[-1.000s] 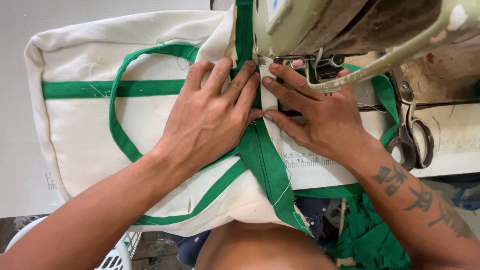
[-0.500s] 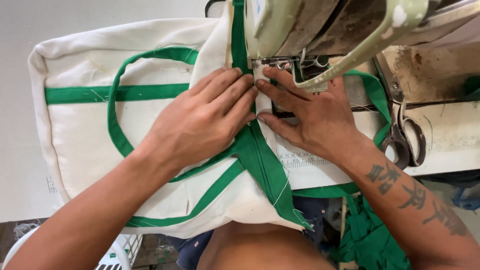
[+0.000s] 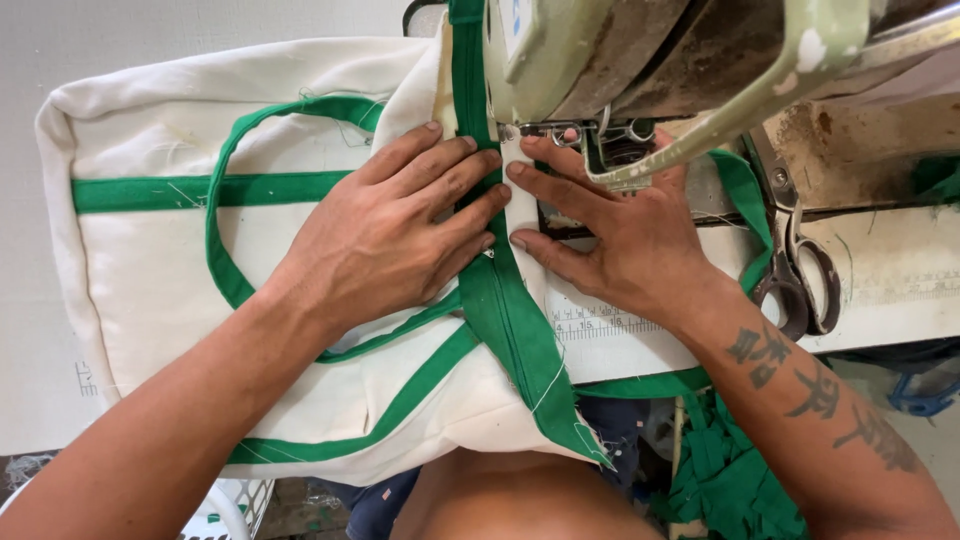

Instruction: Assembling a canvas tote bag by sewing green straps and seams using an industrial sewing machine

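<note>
I see my left hand [image 3: 395,240] pressed flat, fingers spread, on the cream bag [image 3: 150,270] at centre frame; my right hand [image 3: 620,240], also unclenched, pins green binding tape [image 3: 505,310] flat under the sewing machine [image 3: 600,60], keeping the seam aligned.

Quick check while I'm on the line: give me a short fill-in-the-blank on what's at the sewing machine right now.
1. Both hands press flat on a cream bag trimmed in ____ strap.
2. The left hand lies on the bag, to the ____ of the strap that runs under the sewing machine.
3. The right hand rests beside the machine's ____ foot.
4. A pair of ____ lies on the table beyond the right hand.

Missing words: green; left; presser; scissors
</note>
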